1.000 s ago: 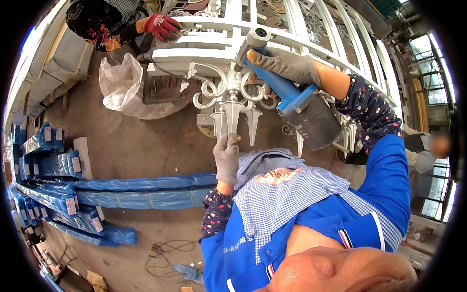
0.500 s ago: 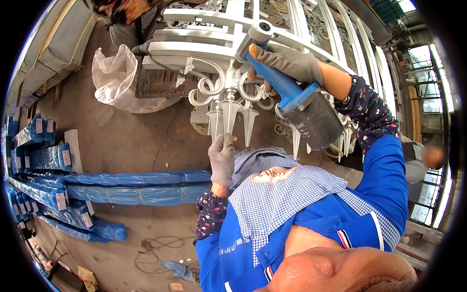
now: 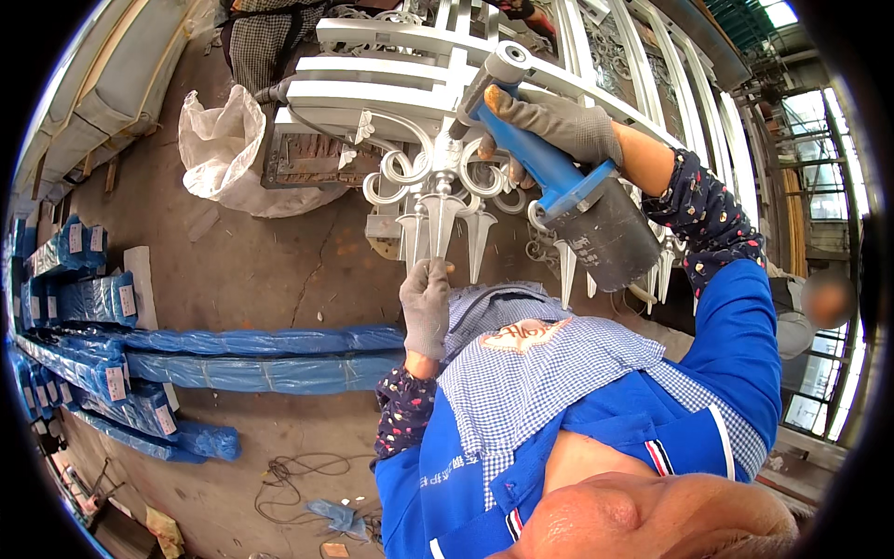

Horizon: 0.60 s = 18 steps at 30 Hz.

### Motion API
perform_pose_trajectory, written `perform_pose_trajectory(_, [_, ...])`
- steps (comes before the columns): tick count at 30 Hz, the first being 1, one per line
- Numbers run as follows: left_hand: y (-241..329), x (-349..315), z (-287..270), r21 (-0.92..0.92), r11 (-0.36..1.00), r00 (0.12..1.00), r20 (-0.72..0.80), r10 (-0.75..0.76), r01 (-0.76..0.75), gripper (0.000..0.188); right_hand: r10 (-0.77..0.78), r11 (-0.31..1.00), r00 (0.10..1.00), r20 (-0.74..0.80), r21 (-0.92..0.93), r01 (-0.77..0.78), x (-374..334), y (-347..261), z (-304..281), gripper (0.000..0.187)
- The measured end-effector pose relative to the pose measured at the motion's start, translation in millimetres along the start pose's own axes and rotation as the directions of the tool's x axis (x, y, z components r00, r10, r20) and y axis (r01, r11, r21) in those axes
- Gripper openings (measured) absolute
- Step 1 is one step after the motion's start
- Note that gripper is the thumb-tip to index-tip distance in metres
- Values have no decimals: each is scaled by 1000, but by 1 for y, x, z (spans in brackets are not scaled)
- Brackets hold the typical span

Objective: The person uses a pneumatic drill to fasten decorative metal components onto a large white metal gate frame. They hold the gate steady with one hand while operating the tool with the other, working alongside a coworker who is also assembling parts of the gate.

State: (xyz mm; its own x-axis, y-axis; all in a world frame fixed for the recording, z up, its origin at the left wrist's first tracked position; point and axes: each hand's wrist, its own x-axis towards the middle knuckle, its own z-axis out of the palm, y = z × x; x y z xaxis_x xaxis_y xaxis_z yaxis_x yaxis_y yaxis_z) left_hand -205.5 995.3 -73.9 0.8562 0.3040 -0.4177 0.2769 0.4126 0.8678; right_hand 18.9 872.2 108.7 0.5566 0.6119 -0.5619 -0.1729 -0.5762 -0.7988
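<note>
In my gloved right hand (image 3: pixel 568 126) is a rivet gun (image 3: pixel 542 160) with a blue handle, a metal head and a black cylinder at its base. The fingers wrap round the handle. Its nose is close to the scrollwork (image 3: pixel 410 168) of a silver-white metal fence panel; whether it touches cannot be told. My gloved left hand (image 3: pixel 426 300) is closed at the tip of a spear-shaped finial (image 3: pixel 441 219), which hangs from the panel's near end. More finials (image 3: pixel 478 244) stand out beside it.
White fence bars (image 3: pixel 372 67) extend across the far side. A white plastic sack (image 3: pixel 219 149) sits on the floor at left, near blue-wrapped bundles (image 3: pixel 261 374). Cable (image 3: pixel 289 489) lies coiled at lower left. One person (image 3: pixel 796 317) is at right; a co-worker's red-gloved hand (image 3: pixel 540 20) is at the top.
The rivet gun and my right hand have shifted slightly right and down. My left hand stays at the finial tip. At the top, the co-worker has moved and a red-gloved hand now shows.
</note>
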Motion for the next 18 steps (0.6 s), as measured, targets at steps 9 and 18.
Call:
perform_pose_trajectory(9, [-4, 2, 0, 5, 1000, 999, -26, 20, -20, 21, 73, 996, 997, -8, 49, -72, 10, 5, 7, 80])
perform_pose_trajectory(18, [-2, 1, -3, 107, 994, 1000, -3, 13, -13, 28, -32, 999, 999, -13, 5, 32, -5, 8, -8, 86])
